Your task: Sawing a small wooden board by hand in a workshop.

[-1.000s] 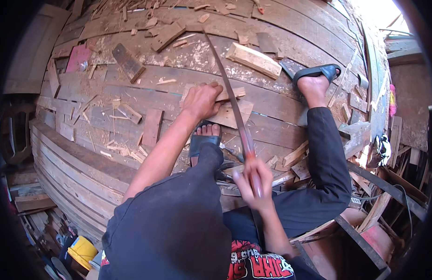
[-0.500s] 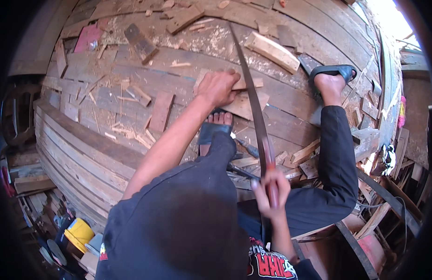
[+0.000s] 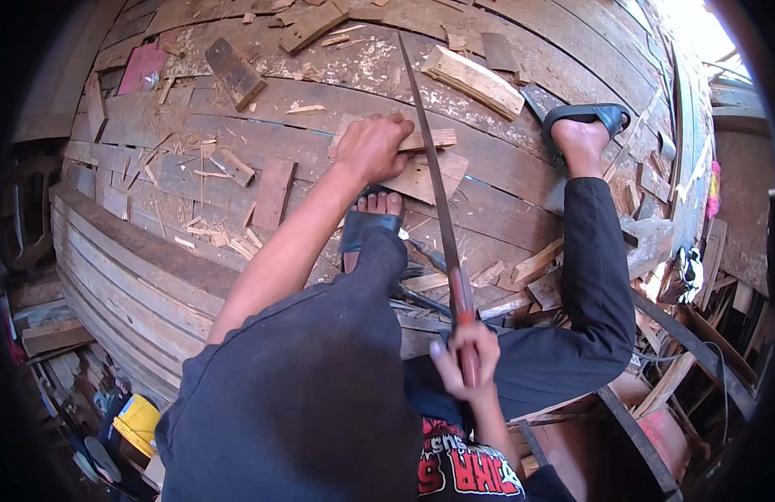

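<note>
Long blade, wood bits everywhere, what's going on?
A person's right hand grips a long blade by its reddish handle; it points away and crosses over a narrow wood strip. The left hand holds that strip over a flat board, near a sandaled foot. Wood scraps lie around on the plank floor. I can't tell whether the blade touches the strip.

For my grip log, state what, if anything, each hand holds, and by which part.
Right hand: long-bladed tool, by its reddish handle. Left hand: wood strip, by the part left of the blade.
</note>
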A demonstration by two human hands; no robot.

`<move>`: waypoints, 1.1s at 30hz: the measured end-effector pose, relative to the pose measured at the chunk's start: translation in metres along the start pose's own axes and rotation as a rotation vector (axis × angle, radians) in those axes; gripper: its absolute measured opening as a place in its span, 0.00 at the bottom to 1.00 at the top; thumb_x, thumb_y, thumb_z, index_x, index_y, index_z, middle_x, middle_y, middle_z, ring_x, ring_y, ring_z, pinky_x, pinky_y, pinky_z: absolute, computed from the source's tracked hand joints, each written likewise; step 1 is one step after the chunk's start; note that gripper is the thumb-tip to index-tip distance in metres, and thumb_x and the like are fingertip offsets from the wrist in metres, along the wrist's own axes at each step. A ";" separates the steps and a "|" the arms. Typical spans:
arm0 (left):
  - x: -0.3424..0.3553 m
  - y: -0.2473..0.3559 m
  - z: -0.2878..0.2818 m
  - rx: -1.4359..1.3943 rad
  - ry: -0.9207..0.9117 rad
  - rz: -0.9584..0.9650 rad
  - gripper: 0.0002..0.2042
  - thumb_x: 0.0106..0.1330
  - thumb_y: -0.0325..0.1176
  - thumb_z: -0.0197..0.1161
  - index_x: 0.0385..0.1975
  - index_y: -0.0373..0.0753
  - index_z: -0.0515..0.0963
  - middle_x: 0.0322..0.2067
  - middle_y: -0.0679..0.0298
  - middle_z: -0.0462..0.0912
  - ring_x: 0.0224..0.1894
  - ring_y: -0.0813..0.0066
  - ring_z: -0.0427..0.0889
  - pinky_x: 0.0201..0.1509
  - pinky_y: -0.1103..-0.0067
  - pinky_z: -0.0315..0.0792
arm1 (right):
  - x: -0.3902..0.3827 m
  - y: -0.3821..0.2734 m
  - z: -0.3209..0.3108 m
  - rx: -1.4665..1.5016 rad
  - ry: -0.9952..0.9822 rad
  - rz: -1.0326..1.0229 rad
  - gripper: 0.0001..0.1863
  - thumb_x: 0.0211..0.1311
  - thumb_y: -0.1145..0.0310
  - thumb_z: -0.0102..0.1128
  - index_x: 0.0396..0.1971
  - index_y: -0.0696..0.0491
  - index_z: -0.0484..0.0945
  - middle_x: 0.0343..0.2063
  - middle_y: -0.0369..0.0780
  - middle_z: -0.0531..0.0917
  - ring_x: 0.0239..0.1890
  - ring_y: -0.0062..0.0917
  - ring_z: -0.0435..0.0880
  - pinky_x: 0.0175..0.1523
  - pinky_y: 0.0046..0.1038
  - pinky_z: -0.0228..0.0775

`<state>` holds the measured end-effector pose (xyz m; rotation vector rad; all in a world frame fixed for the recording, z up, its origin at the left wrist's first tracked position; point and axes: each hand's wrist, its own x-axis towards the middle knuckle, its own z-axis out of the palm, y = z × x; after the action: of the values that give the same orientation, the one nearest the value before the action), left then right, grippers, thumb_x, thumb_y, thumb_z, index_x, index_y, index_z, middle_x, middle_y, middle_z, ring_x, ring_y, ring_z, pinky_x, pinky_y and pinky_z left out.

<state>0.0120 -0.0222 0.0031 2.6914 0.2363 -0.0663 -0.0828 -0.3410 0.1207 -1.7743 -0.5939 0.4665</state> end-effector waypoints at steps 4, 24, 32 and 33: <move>-0.004 0.000 0.009 -0.020 0.061 0.049 0.14 0.58 0.36 0.70 0.41 0.40 0.80 0.42 0.55 0.85 0.47 0.46 0.85 0.49 0.55 0.79 | 0.039 0.017 0.009 -0.031 0.028 -0.094 0.16 0.55 0.76 0.75 0.28 0.50 0.71 0.18 0.32 0.73 0.19 0.18 0.72 0.29 0.21 0.63; -0.011 -0.005 0.004 0.000 -0.008 0.004 0.15 0.59 0.38 0.70 0.41 0.38 0.79 0.41 0.55 0.84 0.49 0.46 0.84 0.50 0.55 0.79 | 0.060 0.020 0.030 0.105 0.036 0.069 0.12 0.59 0.78 0.71 0.28 0.51 0.73 0.14 0.31 0.70 0.17 0.14 0.70 0.26 0.21 0.62; -0.018 -0.010 0.005 0.013 0.044 0.002 0.14 0.58 0.37 0.70 0.41 0.39 0.79 0.43 0.58 0.84 0.50 0.49 0.83 0.49 0.56 0.79 | 0.053 0.019 0.024 0.081 -0.001 -0.018 0.15 0.57 0.80 0.72 0.29 0.51 0.71 0.18 0.33 0.72 0.19 0.16 0.72 0.28 0.21 0.63; -0.019 -0.008 0.007 0.016 0.046 -0.002 0.14 0.58 0.37 0.70 0.41 0.40 0.80 0.43 0.58 0.84 0.50 0.49 0.83 0.49 0.56 0.80 | 0.072 0.026 0.031 0.127 0.001 0.040 0.14 0.58 0.80 0.71 0.29 0.51 0.71 0.20 0.33 0.72 0.21 0.15 0.70 0.29 0.22 0.62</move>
<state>-0.0084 -0.0206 -0.0050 2.7106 0.2538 -0.0075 -0.0395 -0.2793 0.0864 -1.6674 -0.5172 0.5194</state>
